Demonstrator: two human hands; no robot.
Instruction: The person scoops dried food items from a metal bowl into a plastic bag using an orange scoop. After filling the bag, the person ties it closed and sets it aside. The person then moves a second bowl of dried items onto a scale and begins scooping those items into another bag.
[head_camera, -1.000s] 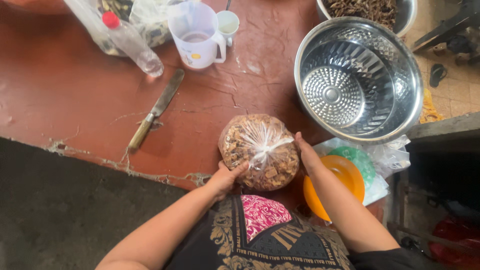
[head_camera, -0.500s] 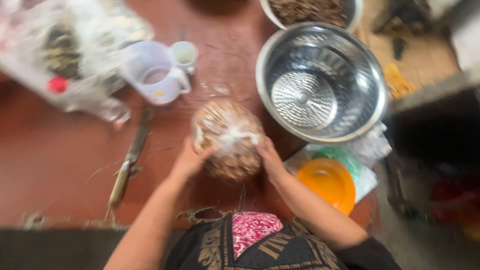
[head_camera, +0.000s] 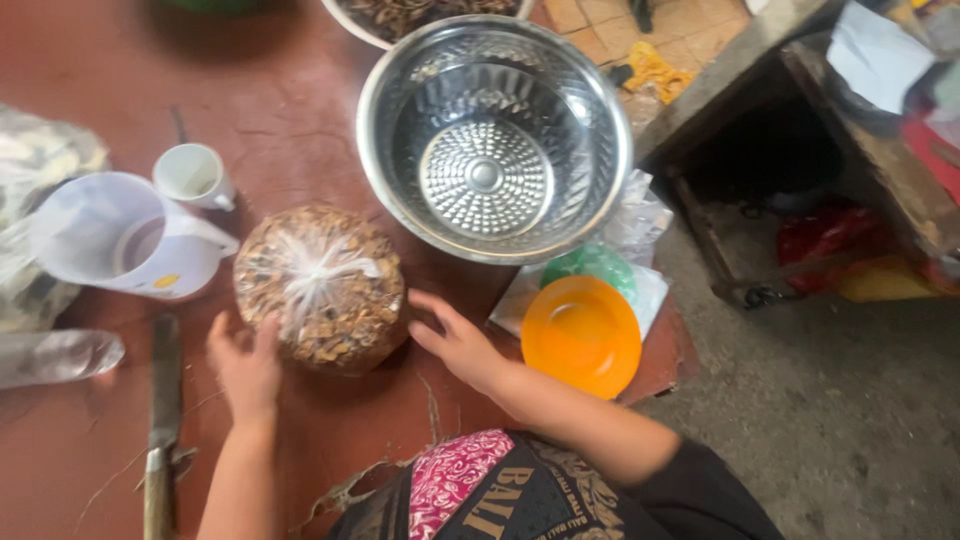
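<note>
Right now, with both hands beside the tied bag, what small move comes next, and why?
Probably close both hands onto the tied clear bag of brown pieces. The left hand touches its lower left edge, and the right hand lies open just to its right, so neither has a grip yet. The steel bowl sits close behind it.

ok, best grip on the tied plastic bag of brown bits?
Probably cup the bag low on its round flanks, from the near side, one of the hands per side: left hand touches its edge, right hand sits just beside it. The white knot on top looks thin.
</note>
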